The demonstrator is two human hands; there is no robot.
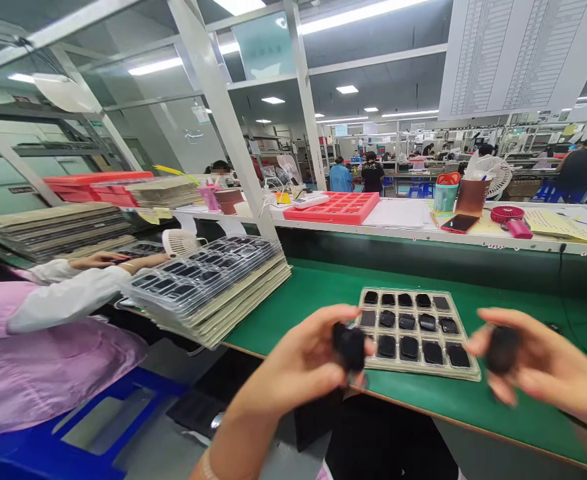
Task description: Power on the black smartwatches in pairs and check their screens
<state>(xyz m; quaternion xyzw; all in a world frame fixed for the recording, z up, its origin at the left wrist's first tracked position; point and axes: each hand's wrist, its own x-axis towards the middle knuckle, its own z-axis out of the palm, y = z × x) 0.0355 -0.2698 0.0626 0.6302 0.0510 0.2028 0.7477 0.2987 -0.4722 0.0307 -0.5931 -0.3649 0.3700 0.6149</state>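
Note:
A black rounded piece (350, 347) is gripped between the thumb and fingers of my left hand (308, 360), in front of the tray's left side. My right hand (538, 360) pinches a second black rounded piece (502, 349) just off the tray's right edge; motion blurs both pieces, so their exact kind does not show. Between my hands lies a clear plastic tray (413, 368) on the green mat. Several black rounded pieces (409, 347) sit in its compartments, while a few compartments look flat and dark. My left fingers partly cover the tray's left edge.
To the left stands a tall stack of filled trays (213, 280). Beyond it, a co-worker in pink (48, 333) reaches over another tray. The shelf (408, 233) ahead bears a red compartment tray (338, 208), a phone (460, 223) and a small pink fan (513, 220).

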